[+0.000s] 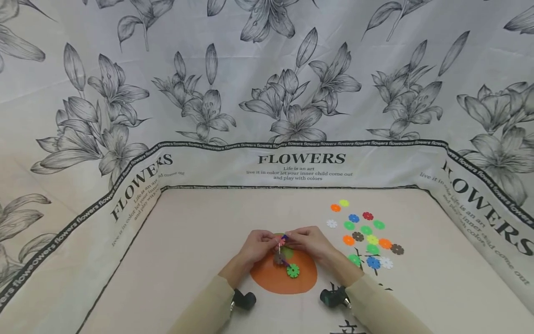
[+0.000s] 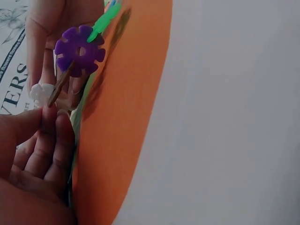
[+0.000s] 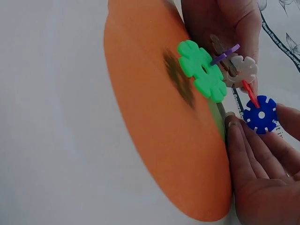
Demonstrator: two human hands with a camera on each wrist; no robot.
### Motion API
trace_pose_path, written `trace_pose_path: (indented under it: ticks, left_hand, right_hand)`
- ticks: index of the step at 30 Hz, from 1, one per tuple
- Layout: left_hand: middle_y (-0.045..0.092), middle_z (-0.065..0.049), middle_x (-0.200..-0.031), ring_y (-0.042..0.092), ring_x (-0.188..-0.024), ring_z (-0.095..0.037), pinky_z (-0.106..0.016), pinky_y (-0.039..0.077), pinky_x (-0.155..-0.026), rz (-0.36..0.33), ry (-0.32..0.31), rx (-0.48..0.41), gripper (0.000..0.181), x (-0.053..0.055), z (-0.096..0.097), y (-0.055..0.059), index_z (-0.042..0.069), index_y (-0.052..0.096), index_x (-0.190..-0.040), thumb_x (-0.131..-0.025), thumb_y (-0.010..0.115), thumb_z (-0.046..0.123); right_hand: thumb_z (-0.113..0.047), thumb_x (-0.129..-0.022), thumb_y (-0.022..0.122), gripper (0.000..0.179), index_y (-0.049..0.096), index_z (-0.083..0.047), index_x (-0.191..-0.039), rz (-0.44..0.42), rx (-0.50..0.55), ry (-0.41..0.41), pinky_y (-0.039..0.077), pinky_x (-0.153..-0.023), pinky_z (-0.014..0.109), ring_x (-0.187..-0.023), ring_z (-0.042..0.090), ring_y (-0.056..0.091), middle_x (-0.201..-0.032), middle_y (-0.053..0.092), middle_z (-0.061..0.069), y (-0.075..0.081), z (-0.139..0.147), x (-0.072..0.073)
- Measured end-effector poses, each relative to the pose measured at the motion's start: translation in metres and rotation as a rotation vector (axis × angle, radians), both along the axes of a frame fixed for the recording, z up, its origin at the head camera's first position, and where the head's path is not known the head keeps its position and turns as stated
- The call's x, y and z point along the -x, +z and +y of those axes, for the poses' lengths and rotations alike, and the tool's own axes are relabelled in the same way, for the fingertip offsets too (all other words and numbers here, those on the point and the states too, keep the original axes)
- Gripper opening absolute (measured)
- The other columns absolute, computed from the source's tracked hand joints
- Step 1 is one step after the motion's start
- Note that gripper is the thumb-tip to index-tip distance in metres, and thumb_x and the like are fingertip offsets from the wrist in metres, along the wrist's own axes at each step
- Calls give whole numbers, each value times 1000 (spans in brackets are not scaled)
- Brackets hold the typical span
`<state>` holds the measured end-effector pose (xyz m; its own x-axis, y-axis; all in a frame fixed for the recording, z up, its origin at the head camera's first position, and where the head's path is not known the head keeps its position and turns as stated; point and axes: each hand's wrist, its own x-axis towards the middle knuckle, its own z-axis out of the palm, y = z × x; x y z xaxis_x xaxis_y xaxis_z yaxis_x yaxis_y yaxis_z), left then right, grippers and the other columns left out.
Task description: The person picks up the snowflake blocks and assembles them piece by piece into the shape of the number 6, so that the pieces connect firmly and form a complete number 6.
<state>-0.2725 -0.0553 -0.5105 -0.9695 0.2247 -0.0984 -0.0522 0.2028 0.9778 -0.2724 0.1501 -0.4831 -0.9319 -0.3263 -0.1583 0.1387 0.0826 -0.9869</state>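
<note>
A chain of notched plastic snowflake discs hangs between the two hands. Its parts are a green disc, a purple disc, a brown disc, a white disc, a red disc and a blue disc. The left hand pinches the chain near the white and red discs; its exact hold is partly hidden. The blue end sits between the thumb and fingers of the right hand. The green end dangles free, below both hands.
Beneath the hands, an orange round shape with a green top marks the pale tablecloth. Loose snowflake discs of several colours lie to the right. Two dark objects are near the wrists. A flower-printed curtain stands behind.
</note>
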Motion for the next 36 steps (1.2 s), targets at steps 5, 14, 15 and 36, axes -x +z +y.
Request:
trace_pose_path:
  ticks: [5, 14, 15, 36]
  left_hand:
    - [74, -6, -79, 66, -75, -13, -27, 53, -81, -10, -32, 17, 15, 0, -4, 1, -1, 70, -96, -100, 67, 13]
    - [73, -3, -86, 64, -81, -13, -24, 48, -75, -38, -109, 76, 17, 2, -10, 4, 5, 68, -100, -99, 69, 22]
    - [73, -3, -86, 63, -81, -13, -24, 48, -74, -35, -116, 79, 16, 2, -10, 4, 5, 68, -101, -99, 69, 21]
    - [74, -3, -94, 64, -90, -16, -32, 52, -84, -35, -97, 125, 20, 0, -11, 3, 7, 71, -109, -99, 70, 24]
  right_hand:
    - [-15, -103, 62, 34, 67, 15, -120, 7, -9, 3, 55, -93, 36, -102, 22, 73, -112, 74, 20, -1, -1, 0]
    - [-15, -104, 60, 37, 63, 16, -124, 47, -41, 55, 55, -95, 36, -107, 27, 71, -117, 71, 22, 0, 0, -3]
    - [-15, -104, 60, 37, 62, 16, -125, 53, -46, 64, 55, -95, 37, -107, 29, 71, -117, 71, 23, 0, 0, -2]
    - [-15, -94, 71, 36, 65, 6, -123, 308, -836, -169, 54, -75, 39, -88, 29, 60, -105, 66, 19, 14, 101, 42]
